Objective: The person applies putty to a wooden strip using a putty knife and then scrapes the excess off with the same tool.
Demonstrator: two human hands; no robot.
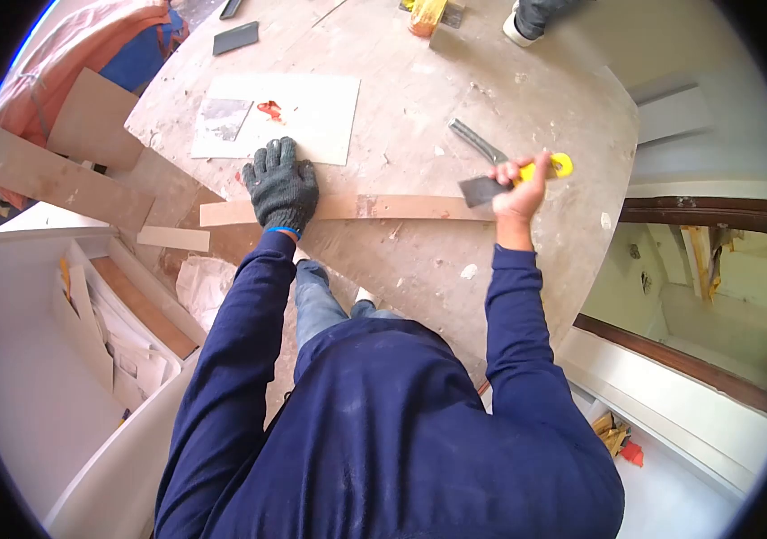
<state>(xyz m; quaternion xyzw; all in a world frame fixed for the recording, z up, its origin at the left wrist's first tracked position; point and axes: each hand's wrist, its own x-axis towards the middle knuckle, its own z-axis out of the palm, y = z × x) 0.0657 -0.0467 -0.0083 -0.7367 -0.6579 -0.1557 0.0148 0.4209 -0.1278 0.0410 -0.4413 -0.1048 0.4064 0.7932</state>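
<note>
Creased navy shirt [383,422], 2 sleeves [523,314] stretched forward. Knit-gloved left hand [283,189] lies flat, fingers slightly spread, on a long, thin strip [401,207]; bare right hand [520,190] clenches a yellow-handled, flat-bladed scraper [482,190] at the strip's right end.

That long, thin tan strip [419,207] lies flat there. The scraper [480,190], yellow-handled with a broad dark blade, is at one end

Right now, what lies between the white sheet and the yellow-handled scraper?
In the head view, a narrow dark tool lies between the white sheet and the yellow-handled scraper.
</note>
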